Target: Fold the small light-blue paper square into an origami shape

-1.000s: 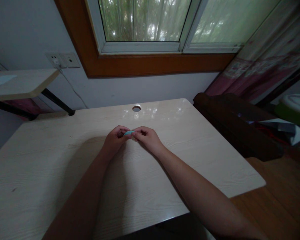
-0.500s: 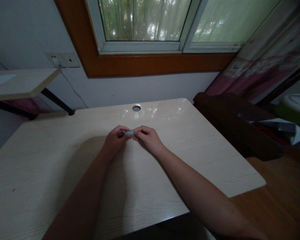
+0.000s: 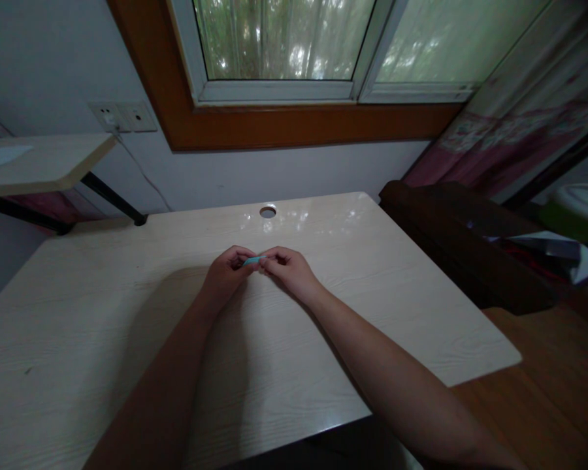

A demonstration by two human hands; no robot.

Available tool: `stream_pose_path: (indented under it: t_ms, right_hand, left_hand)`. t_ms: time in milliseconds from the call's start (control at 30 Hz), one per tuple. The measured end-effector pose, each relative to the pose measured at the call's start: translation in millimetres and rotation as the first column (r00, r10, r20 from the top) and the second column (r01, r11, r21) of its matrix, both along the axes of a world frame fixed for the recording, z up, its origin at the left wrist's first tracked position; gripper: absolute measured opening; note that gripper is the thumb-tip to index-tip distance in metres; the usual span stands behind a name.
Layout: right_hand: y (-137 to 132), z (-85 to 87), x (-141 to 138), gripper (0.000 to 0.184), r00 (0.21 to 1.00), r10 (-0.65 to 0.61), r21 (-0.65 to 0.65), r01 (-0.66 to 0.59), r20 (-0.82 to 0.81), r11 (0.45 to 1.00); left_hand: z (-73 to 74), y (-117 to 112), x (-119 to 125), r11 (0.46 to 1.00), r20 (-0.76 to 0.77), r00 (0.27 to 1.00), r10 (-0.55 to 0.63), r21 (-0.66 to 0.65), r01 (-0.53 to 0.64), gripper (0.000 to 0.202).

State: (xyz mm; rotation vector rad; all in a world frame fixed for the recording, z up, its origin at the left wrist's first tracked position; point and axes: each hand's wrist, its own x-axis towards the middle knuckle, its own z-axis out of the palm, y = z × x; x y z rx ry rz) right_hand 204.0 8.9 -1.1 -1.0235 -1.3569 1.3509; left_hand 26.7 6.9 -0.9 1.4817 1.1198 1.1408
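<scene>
A small, narrow turquoise strip (image 3: 253,260) spans the gap between my two hands, low over the pale wood-grain table (image 3: 323,365). My left hand (image 3: 228,266) pinches its left end between thumb and fingers. At the other end, the fingertips of my right hand (image 3: 288,266) are closed on it. Both hands nearly touch at the fingertips. The ends of the strip are hidden by my fingers, and it is too small to tell its exact kind.
A round cable hole (image 3: 268,212) is near the table's back edge. On the left stands a raised shelf (image 3: 53,179) on black legs. A cord hangs from a wall socket (image 3: 110,117). Dark brown furniture (image 3: 451,241) stands beyond the table's right edge.
Slightly more of the turquoise strip shows toward my right fingertips. Both hands stay in nearly the same place.
</scene>
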Motion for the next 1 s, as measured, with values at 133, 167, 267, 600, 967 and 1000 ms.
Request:
stream_pose_path:
  t_ms: [133, 167, 267, 600, 967, 1000]
  right_hand:
    - [0.5, -1.3, -0.2, 0.022, 0.999, -0.016, -0.001, 0.016, 0.031, 1.0]
    - [0.5, -1.2, -0.3, 0.021, 0.999, -0.02, -0.003, 0.02, 0.037, 1.0]
    - [0.2, 0.0, -0.7, 0.019, 0.999, -0.025, -0.012, 0.025, 0.032, 1.0]
    - [0.3, 1.5, 0.2, 0.017, 1.0, -0.011, 0.006, 0.011, 0.027, 1.0]
    - [1.4, 0.3, 1.2, 0.02, 1.0, 0.011, -0.018, -0.011, -0.017, 1.0]
    - [1.2, 0.8, 0.6, 0.021, 1.0, 0.011, -0.029, -0.012, -0.022, 1.0]
  left_hand:
    - [1.2, -0.3, -0.1, 1.0, -0.014, 1.0, 0.003, 0.001, -0.003, 0.025]
    - [1.4, -0.4, -0.2, 1.0, -0.012, 1.0, 0.002, 0.001, -0.002, 0.025]
    - [1.1, -0.6, -0.2, 1.0, 0.01, 1.0, -0.006, -0.005, 0.006, 0.025]
    - [-1.2, 0.1, -0.9, 0.999, 0.101, 0.995, 0.016, -0.039, -0.012, 0.028]
    - [1.9, -0.7, -0.2, 0.999, 0.102, 0.994, 0.027, -0.038, -0.023, 0.028]
    - [1.3, -0.5, -0.3, 0.999, 0.1, 0.995, 0.027, -0.036, -0.023, 0.027]
